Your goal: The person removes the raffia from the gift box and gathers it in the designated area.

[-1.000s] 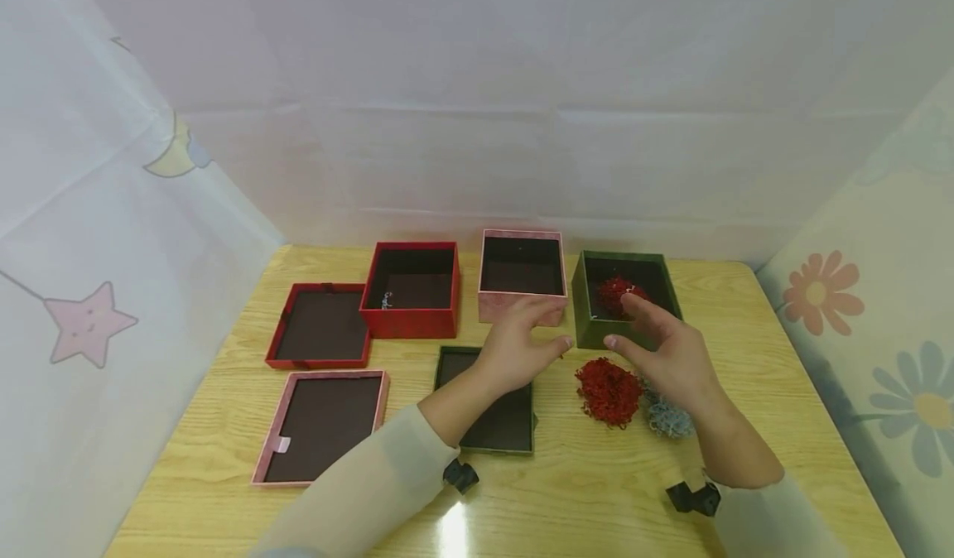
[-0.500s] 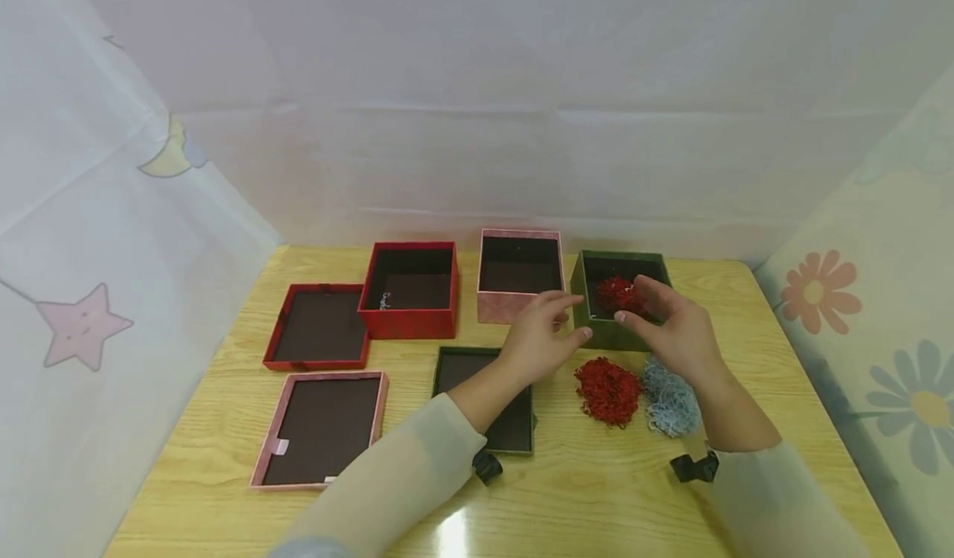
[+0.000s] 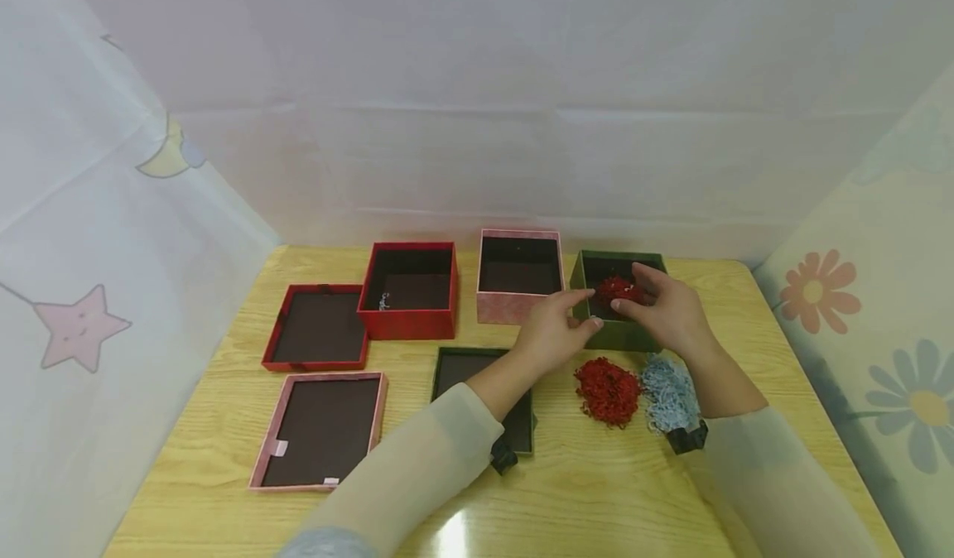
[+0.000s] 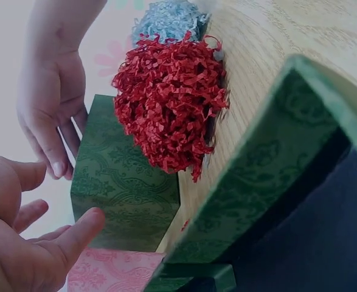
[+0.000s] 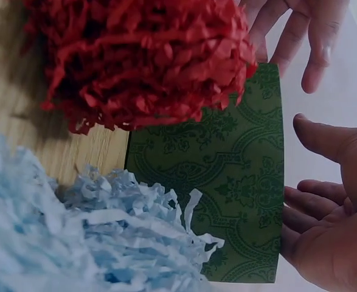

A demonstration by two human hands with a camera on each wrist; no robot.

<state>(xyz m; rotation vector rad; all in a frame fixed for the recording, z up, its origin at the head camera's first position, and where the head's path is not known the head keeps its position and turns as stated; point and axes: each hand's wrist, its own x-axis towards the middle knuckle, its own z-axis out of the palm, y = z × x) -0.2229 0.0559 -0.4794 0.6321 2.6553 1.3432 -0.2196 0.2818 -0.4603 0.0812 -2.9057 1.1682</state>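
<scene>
My left hand (image 3: 555, 330) hovers at the front left corner of the green box (image 3: 621, 339), fingers and thumb apart. My right hand (image 3: 674, 314) is over the box's right side, its thumb and fingers spread. Between the hands, a clump of red shredded paper (image 3: 617, 289) lies inside the box. The right wrist view shows no paper in my right hand (image 5: 342, 213). In the left wrist view, my left hand (image 4: 38, 237) has its fingers loosely extended, holding nothing. A red paper pile (image 3: 609, 391) and a light blue paper pile (image 3: 671, 392) lie in front of the box.
An open pink box (image 3: 519, 305) and an open red box (image 3: 408, 323) stand left of the green one. Upturned lids lie nearer: red (image 3: 316, 366), pink (image 3: 272, 434) and green (image 3: 533, 425). Fabric curtains (image 3: 462, 152) enclose the wooden table (image 3: 581, 500).
My left hand has moved right, from in front of the pink box to the green box. My right hand has shifted slightly forward over the green box. The boxes and piles have stayed in place.
</scene>
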